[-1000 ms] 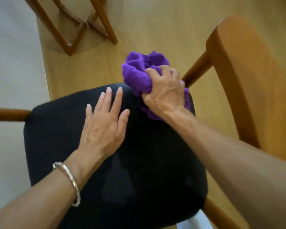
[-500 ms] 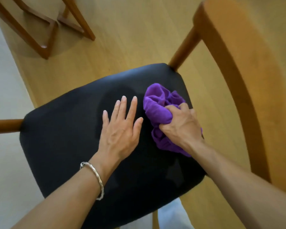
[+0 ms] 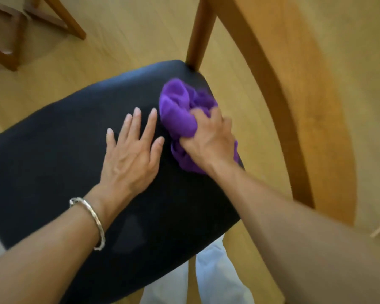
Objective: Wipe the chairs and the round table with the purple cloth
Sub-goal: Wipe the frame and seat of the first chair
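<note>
Cloth [image 3: 178, 115], purple and crumpled, lies on the black chair seat [image 3: 53, 161] near its far right corner, long axis running from me toward the wooden back post [image 3: 198, 40], loose bulge pointing away. My right hand [image 3: 208, 139] clenches it; my left hand [image 3: 130, 156] lies flat beside it, fingers straight.

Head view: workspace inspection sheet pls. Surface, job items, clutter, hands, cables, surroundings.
Surface: black chair seat, darker patch near its front edge.
Job's things: purple cloth bunched on the seat, near the chair back; round table not in view.
Clutter: nothing seen.
Hands: right hand grips the cloth; left hand flat on the seat, bracelet on its wrist.
Cables: nothing seen.
Surroundings: wood floor; wooden legs of other furniture at top left.
</note>
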